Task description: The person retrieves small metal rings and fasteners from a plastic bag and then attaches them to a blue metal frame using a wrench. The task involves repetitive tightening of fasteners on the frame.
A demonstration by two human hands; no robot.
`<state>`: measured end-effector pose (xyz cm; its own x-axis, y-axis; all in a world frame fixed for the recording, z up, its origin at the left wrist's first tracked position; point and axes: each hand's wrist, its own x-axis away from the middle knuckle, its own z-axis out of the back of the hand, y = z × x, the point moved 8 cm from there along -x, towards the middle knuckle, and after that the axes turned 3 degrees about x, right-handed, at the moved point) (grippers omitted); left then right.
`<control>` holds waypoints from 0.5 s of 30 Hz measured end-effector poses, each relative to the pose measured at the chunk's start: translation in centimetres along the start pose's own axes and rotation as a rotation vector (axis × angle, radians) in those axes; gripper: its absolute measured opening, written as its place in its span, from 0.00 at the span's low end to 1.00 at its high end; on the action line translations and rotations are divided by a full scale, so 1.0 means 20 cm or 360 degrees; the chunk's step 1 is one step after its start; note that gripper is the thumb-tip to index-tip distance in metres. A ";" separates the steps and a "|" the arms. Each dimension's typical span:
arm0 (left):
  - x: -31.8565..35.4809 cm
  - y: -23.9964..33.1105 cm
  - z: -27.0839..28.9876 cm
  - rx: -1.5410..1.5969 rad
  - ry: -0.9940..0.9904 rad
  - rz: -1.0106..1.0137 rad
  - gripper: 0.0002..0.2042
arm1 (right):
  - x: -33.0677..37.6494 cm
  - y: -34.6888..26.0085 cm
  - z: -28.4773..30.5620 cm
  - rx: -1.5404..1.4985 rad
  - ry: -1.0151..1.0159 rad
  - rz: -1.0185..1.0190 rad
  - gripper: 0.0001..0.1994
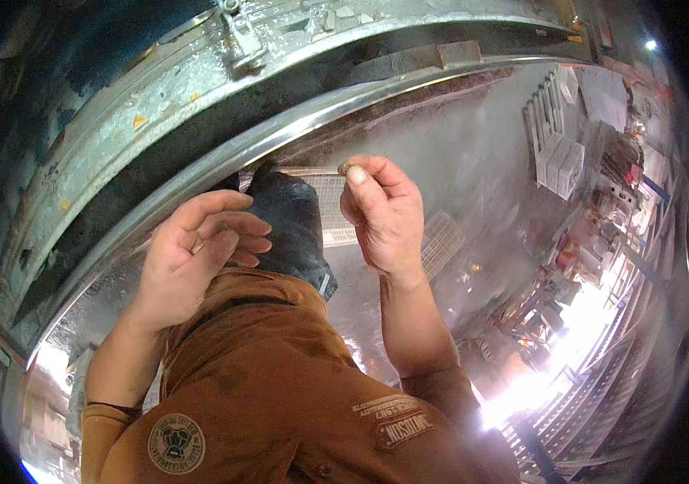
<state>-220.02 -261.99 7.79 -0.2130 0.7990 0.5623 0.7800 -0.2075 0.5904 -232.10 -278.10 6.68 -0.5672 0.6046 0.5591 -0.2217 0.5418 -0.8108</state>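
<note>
My right hand [387, 216] is raised in front of my body, its thumb and index finger pinched together. Between their tips shows the edge of a small dark, roundish piece [344, 168], too small for me to name. Lower and to the left, my left hand [187, 254] hovers with its fingers loosely bent and apart, holding nothing. Neither hand touches the bright metal rail [280, 133] that curves across beyond them.
Past the rail lies a wet, pale green machine bed [131, 153] with a metal clamp [241, 40] on it. White boxes [560, 165] stand on the grey floor at right. A light grating [334, 202] lies by my dark trousers. Cluttered equipment [603, 210] lines the far right.
</note>
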 end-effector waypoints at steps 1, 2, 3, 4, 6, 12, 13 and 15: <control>-0.03 0.02 -0.01 0.0006 0.0007 0.0022 0.13 | -0.04 -0.06 0.02 0.0048 0.0036 0.0027 0.06; -0.07 0.02 -0.02 0.0004 0.0028 0.0060 0.13 | -0.07 -0.09 0.05 0.0081 0.0071 0.0038 0.06; -0.10 0.03 -0.03 -0.0032 0.0028 0.0057 0.12 | -0.13 -0.13 0.09 0.0181 0.0121 0.0077 0.06; -0.14 0.03 -0.04 -0.0068 0.0026 0.0054 0.12 | -0.19 -0.17 0.12 0.0161 0.0104 0.0099 0.06; -0.23 0.06 -0.08 -0.0154 0.0045 0.0045 0.11 | -0.32 -0.27 0.19 0.0126 0.0059 0.0148 0.07; -0.51 0.16 -0.27 -0.0089 0.0256 -0.0031 0.10 | -0.69 -0.54 0.36 -0.0044 -0.0151 0.0186 0.07; -0.55 0.16 -0.29 -0.0079 0.0299 -0.0033 0.10 | -0.77 -0.58 0.38 0.0008 -0.0176 0.0185 0.07; -0.62 0.17 -0.34 -0.0074 0.0334 -0.0055 0.11 | -0.88 -0.66 0.43 0.0256 -0.0159 0.0170 0.06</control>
<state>-218.77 -276.38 6.77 -0.3607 0.6721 0.6467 0.7430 -0.2121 0.6348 -226.06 -300.87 6.08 -0.6681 0.5885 0.4553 -0.2753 0.3730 -0.8860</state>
